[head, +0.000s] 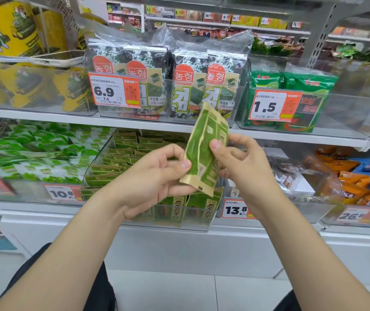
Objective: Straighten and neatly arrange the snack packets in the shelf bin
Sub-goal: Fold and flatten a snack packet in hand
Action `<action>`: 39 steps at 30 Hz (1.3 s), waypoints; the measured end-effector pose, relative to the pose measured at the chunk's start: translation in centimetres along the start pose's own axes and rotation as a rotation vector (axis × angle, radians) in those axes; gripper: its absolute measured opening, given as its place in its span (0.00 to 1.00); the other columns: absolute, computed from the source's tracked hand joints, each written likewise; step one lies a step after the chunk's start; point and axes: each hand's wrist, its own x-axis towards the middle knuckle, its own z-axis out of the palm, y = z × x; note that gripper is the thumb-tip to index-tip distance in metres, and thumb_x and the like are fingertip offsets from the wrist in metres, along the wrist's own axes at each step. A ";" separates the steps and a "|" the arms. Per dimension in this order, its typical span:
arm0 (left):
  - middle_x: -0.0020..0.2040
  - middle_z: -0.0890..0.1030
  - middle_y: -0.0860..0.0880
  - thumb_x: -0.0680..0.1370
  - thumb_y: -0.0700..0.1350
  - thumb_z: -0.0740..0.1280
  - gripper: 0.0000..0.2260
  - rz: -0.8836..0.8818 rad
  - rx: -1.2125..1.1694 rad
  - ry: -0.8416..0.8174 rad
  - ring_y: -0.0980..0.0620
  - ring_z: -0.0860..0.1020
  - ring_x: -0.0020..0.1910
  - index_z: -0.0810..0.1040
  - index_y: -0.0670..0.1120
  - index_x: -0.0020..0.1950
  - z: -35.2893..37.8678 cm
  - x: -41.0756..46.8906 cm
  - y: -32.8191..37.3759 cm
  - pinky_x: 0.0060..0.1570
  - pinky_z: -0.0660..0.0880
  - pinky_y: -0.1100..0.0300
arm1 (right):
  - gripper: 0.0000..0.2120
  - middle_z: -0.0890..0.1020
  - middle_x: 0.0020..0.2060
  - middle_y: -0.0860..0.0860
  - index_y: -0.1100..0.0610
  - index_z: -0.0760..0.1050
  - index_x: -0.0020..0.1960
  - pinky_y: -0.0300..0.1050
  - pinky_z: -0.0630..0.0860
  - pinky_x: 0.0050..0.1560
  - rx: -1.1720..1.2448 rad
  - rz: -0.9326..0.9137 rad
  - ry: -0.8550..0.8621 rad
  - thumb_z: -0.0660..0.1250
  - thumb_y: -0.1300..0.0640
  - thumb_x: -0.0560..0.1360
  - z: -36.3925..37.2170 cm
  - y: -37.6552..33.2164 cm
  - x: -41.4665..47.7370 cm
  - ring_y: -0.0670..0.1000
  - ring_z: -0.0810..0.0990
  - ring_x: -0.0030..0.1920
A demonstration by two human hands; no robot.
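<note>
Both hands are up in front of the shelf [269, 234]. My left hand [157, 176] pinches the lower left edge of a small stack of green-and-tan packets [204, 151], thumb on the front. My right hand [242, 167] grips the stack's right side, thumb pressed on its face. I see the stack tilted, its top leaning right. Just behind and below the hands sits the clear bin [94, 163], filled with rows of matching packets [121, 153], some standing against its front wall. Below my right hand hangs a 13.8 price tag [235, 209]. Above the hands stand big seaweed bags [179, 86].
</note>
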 end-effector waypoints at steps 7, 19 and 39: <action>0.53 0.88 0.42 0.79 0.50 0.73 0.21 -0.067 0.271 0.060 0.41 0.88 0.51 0.76 0.45 0.70 0.6 0.4 -0.5 0.51 0.84 0.48 | 0.17 0.89 0.54 0.51 0.57 0.78 0.66 0.41 0.84 0.50 -0.131 -0.087 -0.081 0.75 0.64 0.79 -0.4 0.0 0.0 0.49 0.88 0.53; 0.54 0.89 0.44 0.82 0.48 0.69 0.12 -0.008 0.327 0.059 0.43 0.87 0.55 0.85 0.45 0.63 0.6 0.8 -1.2 0.61 0.81 0.39 | 0.11 0.89 0.47 0.60 0.60 0.87 0.54 0.52 0.83 0.50 0.077 -0.085 0.126 0.67 0.56 0.85 -0.2 -0.3 -0.1 0.53 0.85 0.45; 0.57 0.86 0.37 0.86 0.61 0.60 0.24 -0.080 0.134 0.190 0.33 0.85 0.55 0.84 0.42 0.61 1.3 1.1 -0.9 0.57 0.82 0.39 | 0.06 0.88 0.42 0.58 0.64 0.85 0.50 0.44 0.82 0.42 0.156 -0.076 0.115 0.75 0.61 0.79 -0.5 -0.2 0.0 0.51 0.85 0.40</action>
